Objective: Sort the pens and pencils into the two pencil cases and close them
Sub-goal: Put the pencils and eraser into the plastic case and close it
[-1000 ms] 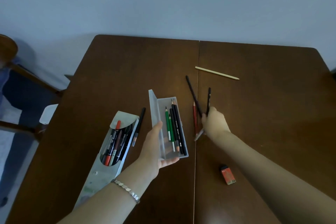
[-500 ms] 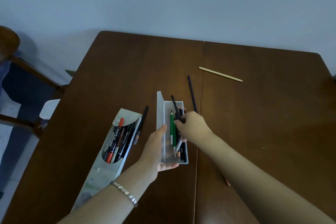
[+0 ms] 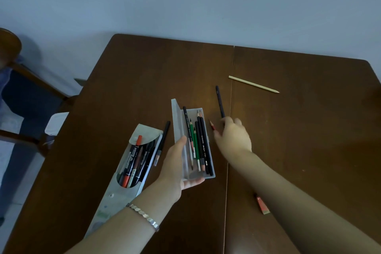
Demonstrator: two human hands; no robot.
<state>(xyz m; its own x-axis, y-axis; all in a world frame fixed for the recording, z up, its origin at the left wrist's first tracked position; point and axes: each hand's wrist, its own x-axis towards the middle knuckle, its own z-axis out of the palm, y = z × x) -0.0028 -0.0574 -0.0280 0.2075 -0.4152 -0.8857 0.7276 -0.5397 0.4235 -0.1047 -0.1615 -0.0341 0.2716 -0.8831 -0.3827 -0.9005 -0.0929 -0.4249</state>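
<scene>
A clear plastic case (image 3: 176, 121) lies open in the middle of the table with several black and green pencils (image 3: 198, 142) inside. My left hand (image 3: 179, 168) grips its near left end. A grey pouch case (image 3: 115, 198) full of pens (image 3: 134, 163) lies open to the left, and a black pen (image 3: 164, 138) lies between the two cases. My right hand (image 3: 234, 137) rests on the table just right of the clear case, fingers spread. It lies over a red pencil (image 3: 212, 125), of which only the tip shows, and its fingertips are at the near end of a black pencil (image 3: 219, 100).
A pale wooden pencil (image 3: 253, 84) lies further back on the right. A red eraser (image 3: 262, 206) sits near my right forearm, partly hidden. A chair (image 3: 24, 80) stands off the table's left side. The table's seam (image 3: 231, 109) runs down the middle.
My right hand has let go of a black pencil inside the clear case and moved back right onto the loose red pencil. My left hand stays on the case.
</scene>
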